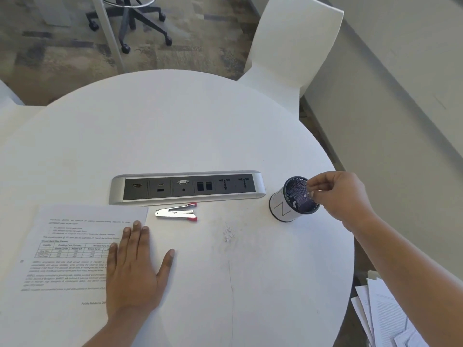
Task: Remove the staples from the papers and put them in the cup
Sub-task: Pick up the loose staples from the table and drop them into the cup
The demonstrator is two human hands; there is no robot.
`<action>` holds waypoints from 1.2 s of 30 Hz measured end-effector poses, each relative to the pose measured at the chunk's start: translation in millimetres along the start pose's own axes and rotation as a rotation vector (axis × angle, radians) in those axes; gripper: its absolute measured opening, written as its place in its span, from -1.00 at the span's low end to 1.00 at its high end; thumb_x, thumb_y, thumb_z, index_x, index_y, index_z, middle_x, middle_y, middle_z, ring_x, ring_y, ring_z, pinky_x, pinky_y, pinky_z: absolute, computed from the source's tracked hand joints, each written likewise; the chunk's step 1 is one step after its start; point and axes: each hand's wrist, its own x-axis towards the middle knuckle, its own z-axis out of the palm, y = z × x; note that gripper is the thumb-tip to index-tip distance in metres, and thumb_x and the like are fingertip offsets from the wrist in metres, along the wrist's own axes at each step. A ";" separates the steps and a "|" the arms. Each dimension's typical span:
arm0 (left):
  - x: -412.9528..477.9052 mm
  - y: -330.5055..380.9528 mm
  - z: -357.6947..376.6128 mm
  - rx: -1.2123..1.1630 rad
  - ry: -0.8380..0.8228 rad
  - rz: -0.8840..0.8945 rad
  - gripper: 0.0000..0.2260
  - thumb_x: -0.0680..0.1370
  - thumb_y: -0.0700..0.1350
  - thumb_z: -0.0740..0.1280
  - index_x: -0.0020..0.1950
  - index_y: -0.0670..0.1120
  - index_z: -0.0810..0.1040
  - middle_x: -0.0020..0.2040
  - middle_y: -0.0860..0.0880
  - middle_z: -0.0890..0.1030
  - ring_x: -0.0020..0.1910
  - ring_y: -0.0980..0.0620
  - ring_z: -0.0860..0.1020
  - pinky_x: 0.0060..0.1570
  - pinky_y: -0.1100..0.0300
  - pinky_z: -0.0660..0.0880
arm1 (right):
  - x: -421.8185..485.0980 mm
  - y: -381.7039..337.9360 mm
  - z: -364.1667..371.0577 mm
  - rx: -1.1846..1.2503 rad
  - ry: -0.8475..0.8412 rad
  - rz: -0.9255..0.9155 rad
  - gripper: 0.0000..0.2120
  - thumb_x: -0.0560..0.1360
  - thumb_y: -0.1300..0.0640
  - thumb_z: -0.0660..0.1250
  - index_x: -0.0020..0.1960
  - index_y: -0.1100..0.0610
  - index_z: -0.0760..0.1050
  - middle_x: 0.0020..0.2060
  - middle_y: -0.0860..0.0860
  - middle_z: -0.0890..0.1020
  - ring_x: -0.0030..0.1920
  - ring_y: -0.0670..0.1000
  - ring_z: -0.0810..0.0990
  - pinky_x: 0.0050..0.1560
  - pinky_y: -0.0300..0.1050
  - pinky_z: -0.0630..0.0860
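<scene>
Hovering over the dark mesh cup with its white paper wrap (292,200), our right hand (338,196) has thumb and forefinger pinched together; any staple between them is too small to see. We judge the step is the drop: keep the pinch centred above the rim before parting the fingers. Our left hand (135,269) lies flat, fingers spread, on the printed white papers (72,246) at the near left. 1 small heap of loose staples (228,234) waits mid-counter, near the red-tipped metal staple remover (176,212). The cup stands close to the round white counter (175,136)'s right edge, so we nudge nothing outward; the far half is open.
</scene>
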 end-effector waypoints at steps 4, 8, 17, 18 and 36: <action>0.6 -0.1 -0.4 0.004 -0.002 -0.004 -0.25 0.55 0.34 -0.03 0.57 -0.15 0.23 0.61 -0.07 0.23 0.60 -0.06 0.14 0.58 -0.07 0.00 | -1.7 -1.1 3.6 -0.030 0.031 -0.047 -0.77 0.38 0.37 0.40 -0.18 0.04 0.62 -0.26 -0.03 0.69 -0.24 -0.03 0.64 -0.26 -0.25 0.53; -0.1 -0.5 -1.6 -0.001 0.002 -0.003 -0.25 0.56 0.34 -0.02 0.57 -0.15 0.22 0.61 -0.08 0.23 0.60 -0.07 0.14 0.58 -0.08 0.01 | -11.6 -8.3 7.9 -0.082 0.125 -0.179 -0.85 0.45 0.26 0.39 -0.12 0.02 0.66 -0.27 -0.07 0.68 -0.23 -0.09 0.62 -0.20 -0.29 0.50; -0.1 0.7 -2.9 -0.024 0.001 -0.008 -0.27 0.57 0.32 0.00 0.59 -0.14 0.18 0.63 -0.05 0.16 0.62 -0.04 0.08 0.58 -0.08 0.00 | -56.1 2.3 102.0 -0.372 -0.174 -0.433 -0.78 0.44 0.32 0.30 0.04 0.22 0.65 -0.11 0.10 0.69 -0.08 0.14 0.65 -0.02 -0.02 0.58; -0.2 0.7 -2.8 -0.024 -0.003 -0.009 -0.27 0.57 0.32 0.00 0.59 -0.14 0.18 0.63 -0.05 0.16 0.62 -0.03 0.08 0.58 -0.07 -0.01 | -56.4 6.2 112.6 -0.437 -0.205 -0.413 -0.81 0.43 0.35 0.28 -0.03 0.24 0.63 -0.15 0.11 0.65 -0.11 0.18 0.62 -0.10 -0.03 0.56; -1.2 -0.7 -1.8 -0.002 -0.010 -0.011 -0.27 0.57 0.32 -0.01 0.59 -0.14 0.18 0.63 -0.05 0.16 0.62 -0.03 0.07 0.58 -0.08 0.01 | -66.0 2.0 153.9 -0.278 -0.296 -0.357 -0.83 0.44 0.10 0.46 -0.05 0.11 0.51 -0.18 -0.01 0.58 -0.17 0.05 0.54 -0.10 -0.05 0.52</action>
